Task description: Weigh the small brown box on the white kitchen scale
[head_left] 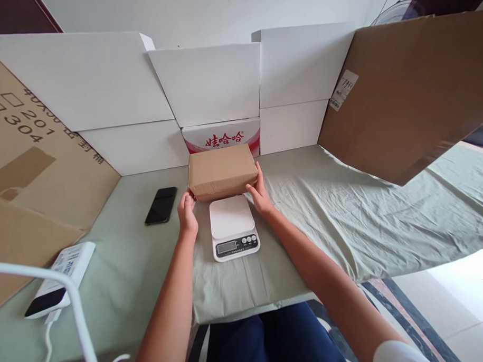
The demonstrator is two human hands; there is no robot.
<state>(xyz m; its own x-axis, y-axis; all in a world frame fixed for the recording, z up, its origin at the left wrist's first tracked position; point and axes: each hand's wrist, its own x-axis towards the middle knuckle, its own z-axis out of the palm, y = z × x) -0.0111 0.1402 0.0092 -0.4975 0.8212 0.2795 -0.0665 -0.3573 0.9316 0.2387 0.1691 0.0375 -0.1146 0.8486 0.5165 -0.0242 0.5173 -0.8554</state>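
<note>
On the far left leans a big brown cardboard sheet (30, 156) with "201" and "304" printed on it, and below it a white power bank (60, 279) lies on the worktop (330, 220), with a cable coming from its near end. Next comes a black phone (161, 205), lying flat with its screen dark. Then the left hand (187, 212) presses on the left end of a small brown box (222, 172), fingers curled against its corner. The box is closed and plain (no writing shows on it), and it sits just behind a white kitchen scale (233, 227), touching or almost touching its far edge. The right hand (260, 193) holds the right end of the box, fingers spread along its side, so both hands grip the box between them. It looks like the box is being lifted or set down next to the scale; the next move would need both hands to keep it level and put it in the middle of the white plate. Behind the box stands a white carton (224, 136) with red Chinese letters reading 娃哈哈. Far right, another brown cardboard sheet (412, 90) has a white label, too small to read.
</note>
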